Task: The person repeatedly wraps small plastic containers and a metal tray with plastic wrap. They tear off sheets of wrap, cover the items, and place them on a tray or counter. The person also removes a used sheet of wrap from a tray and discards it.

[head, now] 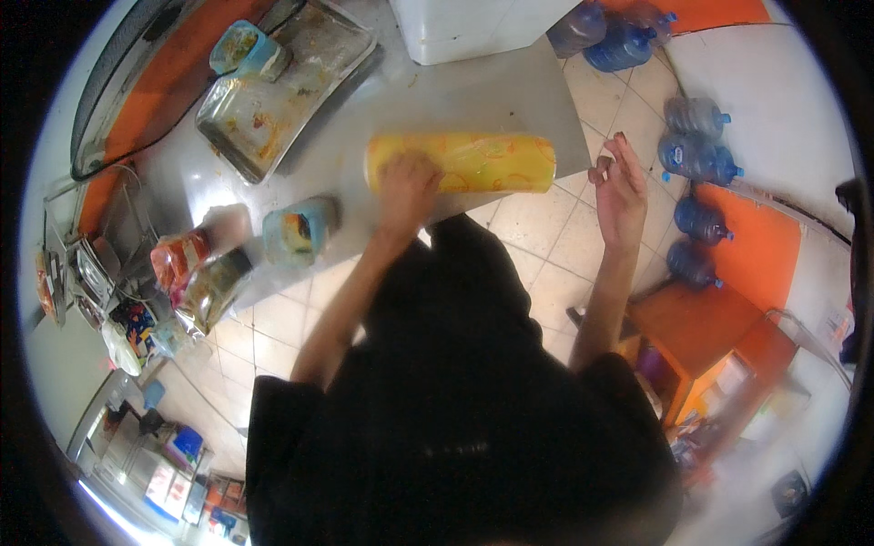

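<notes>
A large roll of yellow printed plastic wrap (498,162) lies crosswise on the stainless steel table (437,89), close to its front edge. My left hand (410,179) rests on the roll's left part with its fingers bent over the top; whether it grips the roll cannot be told. Beyond the roll's right end, my right hand (620,198) is raised over the floor, palm up and fingers apart, with nothing seen in it. A light blue plastic container (295,235) with some food in it stands on the table to the left of the roll.
A soiled metal tray (293,102) sits at the back left, a blue container (239,48) at its far end. Filled plastic bags (212,283) lie at the table's left edge. A white box (478,31) stands at the back. Several water jugs (693,153) and an orange cabinet (696,321) are at right.
</notes>
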`<state>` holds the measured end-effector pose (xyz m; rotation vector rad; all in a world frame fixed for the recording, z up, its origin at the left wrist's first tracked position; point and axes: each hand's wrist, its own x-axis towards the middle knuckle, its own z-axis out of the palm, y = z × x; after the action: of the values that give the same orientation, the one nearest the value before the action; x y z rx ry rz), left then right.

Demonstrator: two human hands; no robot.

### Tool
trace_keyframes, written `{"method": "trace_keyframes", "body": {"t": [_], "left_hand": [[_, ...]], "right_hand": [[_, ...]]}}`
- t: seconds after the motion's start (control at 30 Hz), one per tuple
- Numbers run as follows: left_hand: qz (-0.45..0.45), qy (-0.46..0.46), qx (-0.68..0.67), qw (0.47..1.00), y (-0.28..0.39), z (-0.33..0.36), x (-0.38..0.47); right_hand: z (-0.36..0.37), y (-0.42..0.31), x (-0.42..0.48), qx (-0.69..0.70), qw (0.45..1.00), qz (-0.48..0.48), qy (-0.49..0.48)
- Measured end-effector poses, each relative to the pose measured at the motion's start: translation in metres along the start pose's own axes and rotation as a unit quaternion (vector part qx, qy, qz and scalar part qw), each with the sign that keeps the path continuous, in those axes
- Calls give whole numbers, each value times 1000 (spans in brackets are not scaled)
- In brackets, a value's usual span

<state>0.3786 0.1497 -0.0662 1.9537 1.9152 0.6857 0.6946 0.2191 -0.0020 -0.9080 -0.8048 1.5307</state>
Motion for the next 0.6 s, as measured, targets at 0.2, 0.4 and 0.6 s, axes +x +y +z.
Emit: {"method": "trace_keyframes", "body": {"t": [0.2,0.4,0.6], "left_hand": [[21,7,-56,998,-6,10,-13],[57,45,-87,994,4,7,-22],[-48,-88,-169,981,5,7,-18]], "right_hand": [[-53,12,-11,-32,993,17,115],[-83,25,-37,-28,981,33,190],[-88,38,-62,20,986,22,162]]}}
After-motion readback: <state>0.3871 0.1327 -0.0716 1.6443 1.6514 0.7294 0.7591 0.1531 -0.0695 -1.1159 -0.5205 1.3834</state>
